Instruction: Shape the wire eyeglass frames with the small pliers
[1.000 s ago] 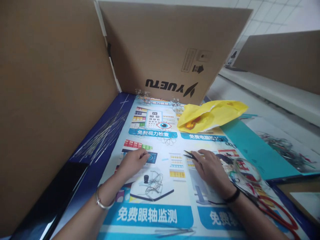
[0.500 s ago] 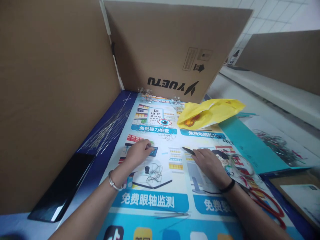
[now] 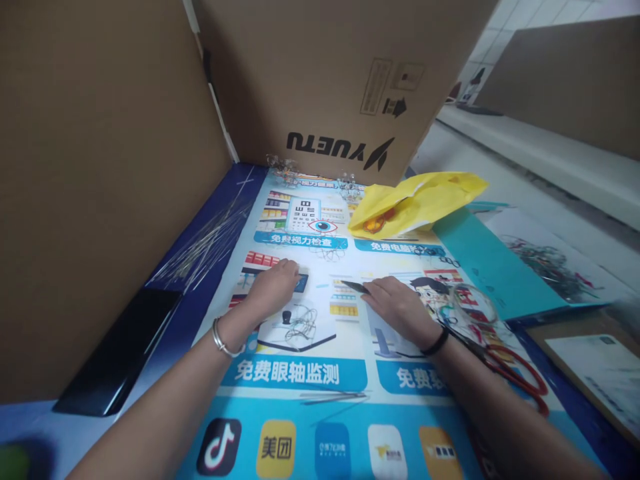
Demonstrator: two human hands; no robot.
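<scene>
Over the printed poster sheet (image 3: pixel 320 370), my left hand (image 3: pixel 277 283) is closed in a pinch; whatever its fingertips hold is too small to make out. My right hand (image 3: pixel 400 303) is closed around a dark pointed tool, likely tweezers (image 3: pixel 354 287), whose tip points left toward my left hand. The two hands are apart. A tangle of thin wire (image 3: pixel 303 323) lies on the poster just below my left hand. Thin straight rods (image 3: pixel 335 397) lie lower on the poster. Red-handled scissors (image 3: pixel 520 373) rest beside my right forearm.
Cardboard panels (image 3: pixel 310 73) stand behind and at left. A yellow bag (image 3: pixel 415 203) lies at the back right, near a teal folder (image 3: pixel 500 267) and a pile of wires (image 3: pixel 550 267). Long thin wires (image 3: pixel 205 247) and a black glossy object (image 3: pixel 120 353) are at left.
The view has tilted down, so the scene sits higher. My right hand and its pointed tool have moved left, closer to my left hand.
</scene>
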